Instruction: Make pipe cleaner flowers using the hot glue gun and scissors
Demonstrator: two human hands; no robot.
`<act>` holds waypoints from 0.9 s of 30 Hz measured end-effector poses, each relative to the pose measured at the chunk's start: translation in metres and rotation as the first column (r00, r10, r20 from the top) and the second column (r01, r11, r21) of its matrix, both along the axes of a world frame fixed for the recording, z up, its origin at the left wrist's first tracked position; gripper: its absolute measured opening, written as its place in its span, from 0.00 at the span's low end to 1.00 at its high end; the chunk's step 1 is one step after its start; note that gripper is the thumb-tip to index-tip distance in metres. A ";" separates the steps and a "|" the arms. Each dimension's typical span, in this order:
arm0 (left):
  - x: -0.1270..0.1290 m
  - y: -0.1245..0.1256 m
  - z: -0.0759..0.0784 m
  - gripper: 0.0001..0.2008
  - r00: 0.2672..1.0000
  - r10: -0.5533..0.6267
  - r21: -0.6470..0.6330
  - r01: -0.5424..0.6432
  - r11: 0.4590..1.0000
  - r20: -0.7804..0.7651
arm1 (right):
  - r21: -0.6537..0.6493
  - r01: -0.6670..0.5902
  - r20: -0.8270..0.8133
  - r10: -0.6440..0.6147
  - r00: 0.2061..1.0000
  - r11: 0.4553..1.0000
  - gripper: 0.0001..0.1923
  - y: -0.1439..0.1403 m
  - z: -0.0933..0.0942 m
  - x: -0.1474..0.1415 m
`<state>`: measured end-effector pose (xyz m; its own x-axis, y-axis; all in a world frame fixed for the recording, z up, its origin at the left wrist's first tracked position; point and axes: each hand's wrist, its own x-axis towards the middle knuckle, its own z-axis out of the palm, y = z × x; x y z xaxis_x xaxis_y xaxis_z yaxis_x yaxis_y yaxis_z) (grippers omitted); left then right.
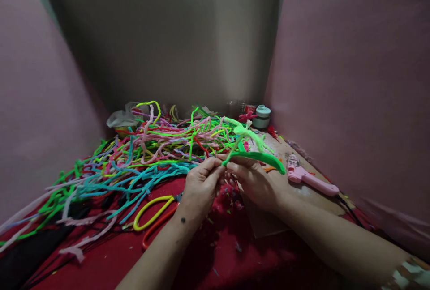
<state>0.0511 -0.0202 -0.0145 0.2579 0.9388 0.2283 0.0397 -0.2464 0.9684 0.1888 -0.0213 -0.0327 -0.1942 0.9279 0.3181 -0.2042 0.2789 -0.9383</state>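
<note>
Left hand (204, 177) and right hand (250, 178): fingertips pinched on green fuzzy leaf piece (260, 157), left of pink glue gun (314, 182). Scissors (158, 216) lie farther left of gun.

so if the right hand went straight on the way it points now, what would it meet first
Most likely the left hand, pinching the base of the green leaf-shaped piece just ahead of the right hand. The two look almost touching, though one view leaves any gap hard to judge.
</note>
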 end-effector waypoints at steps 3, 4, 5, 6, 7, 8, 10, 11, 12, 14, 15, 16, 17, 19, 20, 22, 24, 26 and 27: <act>0.001 -0.002 0.004 0.09 0.991 -0.062 -0.122 0.077 0.990 0.122 | 0.008 -0.033 -0.035 0.034 0.999 0.999 0.09 0.004 -0.003 0.002; 0.000 -0.002 0.005 0.09 0.984 -0.077 -0.156 0.103 0.982 0.162 | 0.007 -0.047 -0.037 0.047 0.998 0.999 0.09 0.006 -0.005 0.003; 0.000 -0.002 0.005 0.10 0.976 -0.095 -0.187 0.133 0.973 0.198 | 0.000 -0.063 -0.037 0.063 0.997 0.998 0.09 0.008 -0.006 0.005; -0.001 -0.003 0.006 0.10 0.966 -0.117 -0.215 0.168 0.962 0.230 | -0.010 -0.081 -0.038 0.081 0.996 0.997 0.09 0.010 -0.007 0.007; -0.002 -0.003 0.006 0.10 0.955 -0.143 -0.244 0.208 0.947 0.259 | -0.020 -0.101 -0.038 0.100 0.994 0.995 0.10 0.012 -0.007 0.009; -0.004 -0.003 0.007 0.10 0.943 -0.173 -0.275 0.253 0.927 0.284 | -0.030 -0.121 -0.036 0.120 0.992 0.992 0.11 0.013 -0.008 0.010; -0.007 -0.002 0.008 0.10 0.917 -0.233 -0.343 0.343 0.875 0.323 | -0.049 -0.152 -0.032 0.150 0.988 0.987 0.13 0.016 -0.009 0.012; -0.008 -0.001 0.009 0.10 0.905 -0.257 -0.373 0.380 0.846 0.340 | -0.053 -0.165 -0.035 0.164 0.986 0.985 0.13 0.017 -0.009 0.012; -0.010 0.000 0.009 0.10 0.894 -0.276 -0.396 0.410 0.822 0.354 | -0.051 -0.181 -0.038 0.179 0.983 0.982 0.13 0.017 -0.009 0.012; -0.013 0.001 0.009 0.10 0.874 -0.301 -0.413 0.452 0.790 0.381 | -0.025 -0.199 -0.038 0.198 0.979 0.980 0.11 0.017 -0.009 0.011; -0.014 0.002 0.009 0.10 0.865 -0.309 -0.414 0.468 0.781 0.396 | -0.008 -0.195 -0.039 0.195 0.980 0.981 0.10 0.017 -0.009 0.011; -0.015 0.003 0.008 0.10 0.854 -0.317 -0.413 0.485 0.771 0.413 | 0.011 -0.187 -0.040 0.187 0.982 0.982 0.09 0.017 -0.008 0.010; -0.015 0.003 0.008 0.09 0.842 -0.324 -0.412 0.504 0.759 0.432 | 0.029 -0.176 -0.041 0.177 0.983 0.984 0.08 0.017 -0.007 0.010; -0.016 0.004 0.005 0.06 0.815 -0.340 -0.413 0.543 0.731 0.470 | 0.056 -0.174 -0.061 0.177 0.982 0.983 0.06 0.016 -0.004 0.011; -0.016 0.005 0.004 0.06 0.798 -0.351 -0.412 0.566 0.714 0.489 | 0.067 -0.193 -0.073 0.198 0.978 0.979 0.05 0.016 -0.003 0.011; -0.016 0.006 0.003 0.06 0.769 -0.377 -0.405 0.607 0.684 0.515 | 0.080 -0.239 -0.078 0.245 0.966 0.968 0.05 0.017 -0.003 0.012; -0.015 0.006 0.003 0.07 0.760 -0.400 -0.400 0.623 0.672 0.513 | 0.071 -0.260 -0.083 0.266 0.960 0.963 0.06 0.018 -0.005 0.013; -0.014 0.005 0.005 0.08 0.794 -0.402 -0.401 0.587 0.704 0.456 | 0.050 -0.226 -0.088 0.230 0.969 0.973 0.06 0.020 -0.008 0.012; -0.013 0.004 0.005 0.09 0.835 -0.392 -0.395 0.534 0.748 0.386 | 0.035 -0.195 -0.088 0.197 0.976 0.980 0.06 0.020 -0.010 0.012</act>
